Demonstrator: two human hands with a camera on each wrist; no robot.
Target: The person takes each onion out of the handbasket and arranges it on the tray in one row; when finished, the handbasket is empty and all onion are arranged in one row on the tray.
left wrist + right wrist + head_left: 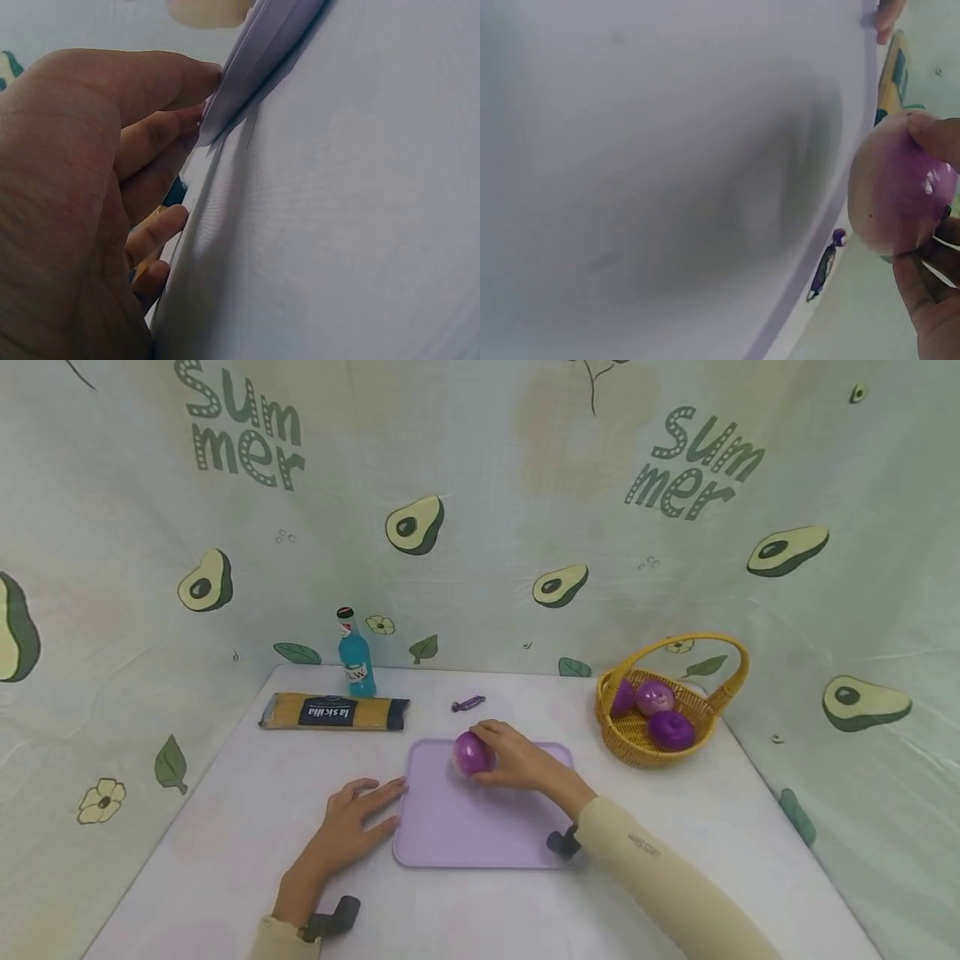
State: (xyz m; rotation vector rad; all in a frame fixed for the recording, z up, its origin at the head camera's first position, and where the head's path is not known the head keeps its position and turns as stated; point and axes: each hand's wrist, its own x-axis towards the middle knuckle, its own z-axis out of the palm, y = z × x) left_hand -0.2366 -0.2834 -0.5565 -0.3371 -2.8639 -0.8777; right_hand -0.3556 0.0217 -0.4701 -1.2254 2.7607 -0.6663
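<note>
The right hand (513,760) grips a purple onion (470,754) over the far part of the lilac tray (480,835); the left hand (348,827), fingers loosely extended, touches its left rim. A basket (641,756) (three purple things (671,730) inside) stands near the bench's (450,914) far right corner.

Lilac tray (465,835), purple-and-white onion (470,755)

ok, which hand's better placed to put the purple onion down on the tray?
Right, most likely: the right hand already grips the purple onion over the tray. The left hand only has fingertips at the tray's left edge, so it seems better suited to steadying.
</note>
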